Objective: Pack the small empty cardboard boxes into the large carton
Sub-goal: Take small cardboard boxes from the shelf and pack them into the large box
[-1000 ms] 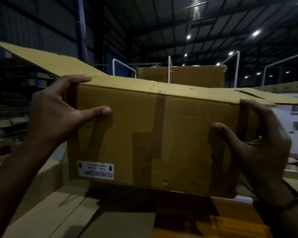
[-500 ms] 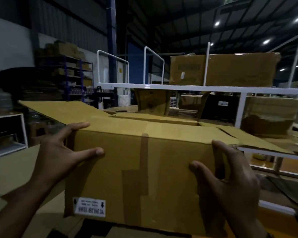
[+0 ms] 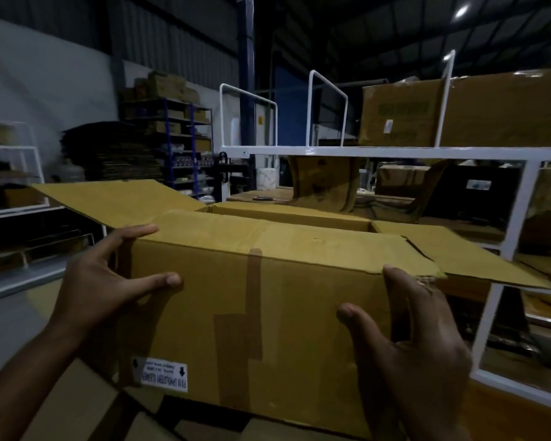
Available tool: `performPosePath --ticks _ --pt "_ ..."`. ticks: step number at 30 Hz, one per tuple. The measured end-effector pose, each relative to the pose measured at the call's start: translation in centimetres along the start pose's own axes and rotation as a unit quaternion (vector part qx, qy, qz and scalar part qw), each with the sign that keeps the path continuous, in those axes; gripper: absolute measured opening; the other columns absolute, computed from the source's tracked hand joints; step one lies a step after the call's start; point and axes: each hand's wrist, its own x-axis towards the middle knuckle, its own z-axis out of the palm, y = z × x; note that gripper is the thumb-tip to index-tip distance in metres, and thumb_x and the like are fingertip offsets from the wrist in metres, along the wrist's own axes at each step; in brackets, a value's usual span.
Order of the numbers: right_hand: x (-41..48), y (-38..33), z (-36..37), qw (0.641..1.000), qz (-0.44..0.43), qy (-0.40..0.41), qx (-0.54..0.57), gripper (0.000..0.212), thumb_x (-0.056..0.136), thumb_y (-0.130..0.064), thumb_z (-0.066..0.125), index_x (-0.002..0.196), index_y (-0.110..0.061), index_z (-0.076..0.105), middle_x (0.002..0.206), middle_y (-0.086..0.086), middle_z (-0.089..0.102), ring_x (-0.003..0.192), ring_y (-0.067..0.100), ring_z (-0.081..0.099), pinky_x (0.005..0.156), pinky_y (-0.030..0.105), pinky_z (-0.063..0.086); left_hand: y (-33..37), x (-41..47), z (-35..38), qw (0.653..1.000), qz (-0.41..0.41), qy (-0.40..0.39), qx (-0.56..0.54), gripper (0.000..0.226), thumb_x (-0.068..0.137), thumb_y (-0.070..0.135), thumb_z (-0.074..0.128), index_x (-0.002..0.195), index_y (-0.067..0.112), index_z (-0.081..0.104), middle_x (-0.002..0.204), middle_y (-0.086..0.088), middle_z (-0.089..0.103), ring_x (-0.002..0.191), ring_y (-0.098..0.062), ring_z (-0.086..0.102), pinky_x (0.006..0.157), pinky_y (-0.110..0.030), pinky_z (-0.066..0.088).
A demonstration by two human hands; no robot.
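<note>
Warehouse: corrugated metal walls (image 3: pixel 178 43), white steel racking (image 3: pixel 379 151), stacked flattened cardboard (image 3: pixel 112 151), shelved cartons (image 3: pixel 503 109).

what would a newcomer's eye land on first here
The cardboard box fills the middle, flaps open, gripped at its ends by the left hand and right hand. A white label sits upside down at its lower left corner. Behind, a white rack carries a brown carton at upper right.

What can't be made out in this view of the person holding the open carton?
Head view only.
- Open carton inside: hidden by its near wall.
- White label: small print upside down, too blurred to read.
- Right hand, outer fingers: hidden behind its own back.
- Shelf box print: dim, blurred.
</note>
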Motion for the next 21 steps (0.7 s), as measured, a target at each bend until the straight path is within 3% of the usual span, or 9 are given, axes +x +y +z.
performPosePath --ticks 2,6,8,10,15,21 --pt "-0.2 -1.3 1.4 1.0 -0.003 0.008 -0.001 0.077 0.079 -0.074 0.065 0.142 -0.034 0.049 0.127 0.016 0.063 0.1 0.031 0.065 0.069 0.042 0.06 -1.7 0.9 -0.6 1.0 0.01 0.001 -0.01 0.084 0.054 0.039 0.092 0.133 0.037 0.063 0.141 0.0 0.06 0.122 -0.025 0.061 0.072 -0.029 0.063" --pt "-1.2 -4.7 4.5 0.999 -0.013 0.028 -0.03 0.075 0.082 -0.073 0.061 0.14 -0.028 0.049 0.121 0.014 0.063 0.098 0.029 0.065 0.067 0.041 0.059 -6.1 2.9 -1.9 0.999 0.027 -0.013 -0.041 0.082 0.054 0.042 0.091 0.131 0.041 0.062 0.134 0.006 0.058 0.119 -0.022 0.058 0.068 -0.036 0.062" --pt "-1.9 -6.8 6.4 0.998 -0.02 0.042 -0.052 0.074 0.083 -0.073 0.06 0.14 -0.026 0.049 0.121 0.015 0.063 0.096 0.03 0.065 0.065 0.045 0.06 -8.7 3.5 -2.6 0.997 0.04 -0.02 -0.061 0.078 0.055 0.04 0.09 0.126 0.051 0.059 0.132 0.009 0.055 0.118 -0.019 0.055 0.069 -0.033 0.058" --pt "-2.6 -9.1 8.3 0.996 -0.031 0.049 -0.074 0.073 0.085 -0.073 0.059 0.139 -0.025 0.048 0.122 0.015 0.063 0.094 0.028 0.066 0.062 0.041 0.06 -11.6 4.1 -3.2 0.995 0.044 -0.031 -0.088 0.077 0.057 0.035 0.089 0.124 0.051 0.057 0.13 0.008 0.055 0.116 -0.017 0.055 0.073 -0.027 0.053" --pt "-4.1 -14.1 12.5 0.991 -0.037 0.053 -0.115 0.07 0.086 -0.07 0.063 0.139 -0.028 0.047 0.122 0.015 0.063 0.086 0.022 0.065 0.058 0.027 0.053 -18.4 5.6 -4.5 0.987 0.037 -0.052 -0.146 0.081 0.057 0.037 0.091 0.133 0.03 0.065 0.134 0.004 0.062 0.121 -0.019 0.061 0.092 -0.044 0.058" --pt "-5.5 -17.0 15.3 0.985 -0.019 0.058 -0.16 0.071 0.084 -0.069 0.068 0.14 -0.03 0.049 0.126 0.016 0.062 0.086 0.026 0.067 0.052 0.034 0.058 -22.8 6.3 -4.6 0.98 0.01 -0.076 -0.183 0.082 0.057 0.046 0.091 0.134 0.035 0.063 0.134 0.0 0.065 0.12 -0.022 0.063 0.094 -0.051 0.059"
